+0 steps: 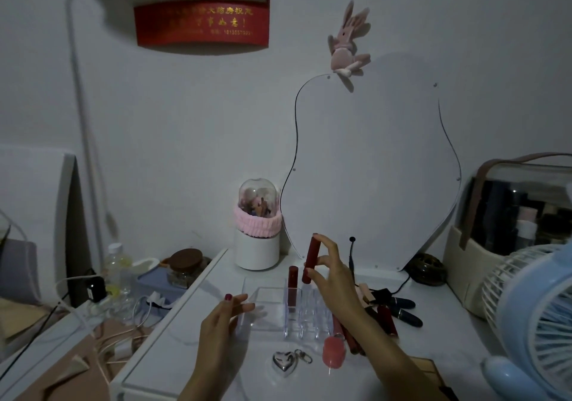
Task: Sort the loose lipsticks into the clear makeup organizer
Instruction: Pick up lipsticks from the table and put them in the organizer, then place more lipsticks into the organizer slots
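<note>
Nearest, the clear makeup organizer (272,311) is steadied at its left corner by the left hand (221,317), fingers resting loosely. Above its slots, a red lipstick (310,259) is pinched upright by the right hand (331,272). Another lipstick (292,284) is slotted behind; loose lipsticks (399,306) are seen toward the tabletop's right edge.

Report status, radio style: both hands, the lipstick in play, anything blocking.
Right hand holds dark red lipstick upright above clear organizer. Left hand steadies organizer's left edge. One lipstick already slotted. Slots unobstructed.
</note>
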